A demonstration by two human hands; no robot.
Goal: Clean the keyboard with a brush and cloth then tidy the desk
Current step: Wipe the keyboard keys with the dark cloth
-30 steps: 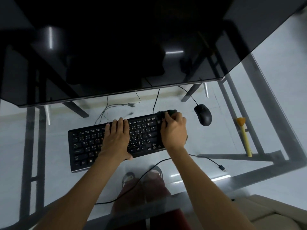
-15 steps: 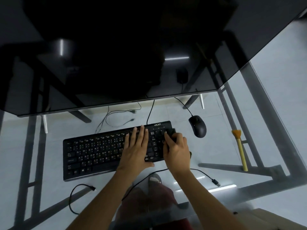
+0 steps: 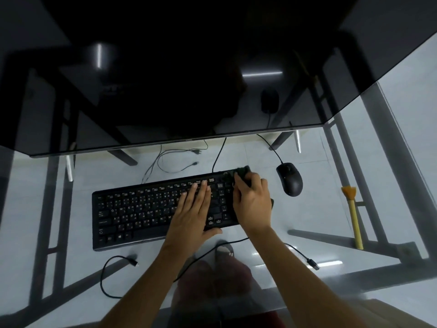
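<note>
Wiping step in hand, by the look of it: right hand (image 3: 254, 204) over the right end of the keyboard (image 3: 151, 211), fingers (image 3: 238, 183) clenched around a dark cloth (image 3: 243, 172) that shows at the keyboard's far right corner. Left hand (image 3: 192, 213) flat on the keys just left of the right hand, fingers released and spread, pressing down to steady the board. Brush (image 3: 352, 216) lying unused well to the right of the keyboard, beyond the mouse (image 3: 289, 178), bristles toward the far side.

Next move, as a judgement: drawing the cloth leftward along the key rows, which calls for shifting the bracing hand out of the way first, then gathering loose cables.

Keyboard: long, flat, matte black plastic, pale legends on low square keys. Cloth: soft, dark, bunched, blurred at its edge. Brush: slim pale-yellow handle, flared orange bristle tuft. Mouse: smooth, rounded, black, corded. Tabletop (image 3: 71, 233): clear glass, glossy, with grey metal frame bars visible beneath. Thin black cable (image 3: 104, 275) looping near the keyboard's front edge.
</note>
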